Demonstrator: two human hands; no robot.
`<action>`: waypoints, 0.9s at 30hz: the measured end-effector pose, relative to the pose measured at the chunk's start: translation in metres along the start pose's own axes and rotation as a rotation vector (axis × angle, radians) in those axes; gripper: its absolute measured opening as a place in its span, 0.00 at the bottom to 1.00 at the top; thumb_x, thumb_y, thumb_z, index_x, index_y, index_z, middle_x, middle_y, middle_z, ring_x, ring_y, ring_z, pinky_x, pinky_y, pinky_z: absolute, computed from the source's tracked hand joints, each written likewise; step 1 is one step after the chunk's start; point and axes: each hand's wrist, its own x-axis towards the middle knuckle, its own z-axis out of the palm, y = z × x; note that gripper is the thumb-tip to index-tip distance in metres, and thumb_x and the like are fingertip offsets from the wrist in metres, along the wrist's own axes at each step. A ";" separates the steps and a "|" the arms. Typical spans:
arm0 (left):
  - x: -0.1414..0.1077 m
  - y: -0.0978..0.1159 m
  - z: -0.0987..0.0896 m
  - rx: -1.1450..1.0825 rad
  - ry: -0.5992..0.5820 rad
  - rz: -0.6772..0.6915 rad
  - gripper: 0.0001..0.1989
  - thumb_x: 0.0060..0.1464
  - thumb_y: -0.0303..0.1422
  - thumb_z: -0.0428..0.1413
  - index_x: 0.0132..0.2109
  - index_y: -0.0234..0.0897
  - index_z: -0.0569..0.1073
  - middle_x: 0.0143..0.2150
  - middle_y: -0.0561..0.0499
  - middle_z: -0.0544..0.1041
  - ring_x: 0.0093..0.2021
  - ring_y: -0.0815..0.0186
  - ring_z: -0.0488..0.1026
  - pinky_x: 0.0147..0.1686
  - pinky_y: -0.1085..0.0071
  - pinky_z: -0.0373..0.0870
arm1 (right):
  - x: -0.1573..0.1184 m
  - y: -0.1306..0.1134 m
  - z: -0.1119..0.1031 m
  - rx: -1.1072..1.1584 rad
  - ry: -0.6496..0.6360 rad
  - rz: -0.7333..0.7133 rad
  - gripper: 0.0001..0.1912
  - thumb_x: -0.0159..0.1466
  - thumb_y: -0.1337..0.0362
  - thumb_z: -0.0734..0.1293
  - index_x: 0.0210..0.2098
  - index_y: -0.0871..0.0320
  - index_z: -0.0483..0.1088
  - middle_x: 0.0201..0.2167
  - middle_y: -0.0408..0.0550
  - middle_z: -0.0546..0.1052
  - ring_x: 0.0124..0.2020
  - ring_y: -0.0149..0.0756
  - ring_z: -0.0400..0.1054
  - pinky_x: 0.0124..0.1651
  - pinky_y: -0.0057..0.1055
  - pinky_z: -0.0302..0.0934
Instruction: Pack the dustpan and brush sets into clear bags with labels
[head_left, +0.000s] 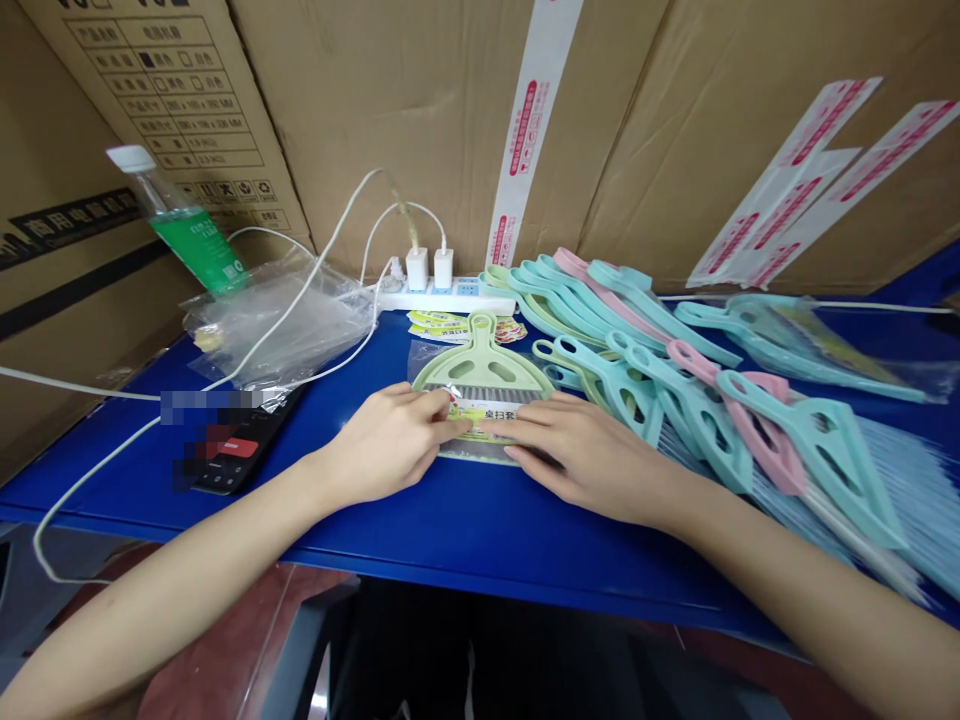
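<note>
A pale green dustpan [485,362] with a grey-bristled brush lies in a clear plastic bag in front of me, handle pointing away. A yellow-and-white printed label [498,412] lies across its lower part. My left hand [394,442] grips the bagged dustpan at its left side, fingers curled, one digit pressed on the label. From the right, my right hand [577,445] holds the other side, with a finger stretched over the label and the thumb lower down. My palms and some fingertips are hidden.
Several blue, pink and green dustpans [622,300] and hand brushes [847,450] are piled at right. More labels [442,326] lie behind the dustpan, near a power strip [450,297]. At left are plastic bags [289,310], a bottle [199,245], a phone [244,445] and white cables.
</note>
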 end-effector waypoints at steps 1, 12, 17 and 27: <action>0.000 0.000 0.000 -0.004 0.010 0.002 0.19 0.57 0.22 0.48 0.51 0.42 0.76 0.37 0.50 0.75 0.30 0.66 0.71 0.35 0.68 0.68 | 0.000 0.000 -0.001 0.016 0.003 0.003 0.18 0.66 0.70 0.58 0.52 0.56 0.73 0.33 0.48 0.79 0.33 0.38 0.72 0.41 0.37 0.65; 0.000 -0.001 0.001 -0.026 0.025 -0.002 0.19 0.57 0.22 0.46 0.48 0.41 0.76 0.37 0.51 0.76 0.32 0.66 0.75 0.34 0.69 0.71 | -0.002 0.003 0.000 -0.056 0.049 -0.021 0.16 0.67 0.69 0.58 0.47 0.57 0.76 0.28 0.48 0.78 0.30 0.37 0.71 0.39 0.36 0.64; 0.001 0.001 0.000 0.016 -0.006 -0.009 0.19 0.57 0.23 0.46 0.48 0.40 0.76 0.37 0.50 0.74 0.31 0.66 0.73 0.33 0.69 0.72 | -0.002 0.003 -0.002 -0.089 0.074 -0.017 0.16 0.68 0.68 0.57 0.43 0.58 0.77 0.29 0.48 0.79 0.31 0.37 0.71 0.38 0.35 0.63; -0.001 0.000 0.001 0.018 0.060 0.016 0.18 0.57 0.23 0.45 0.47 0.40 0.77 0.36 0.50 0.74 0.31 0.66 0.73 0.33 0.69 0.71 | -0.004 0.006 -0.007 -0.177 0.170 -0.037 0.15 0.68 0.69 0.57 0.40 0.60 0.76 0.23 0.45 0.75 0.26 0.34 0.68 0.32 0.31 0.56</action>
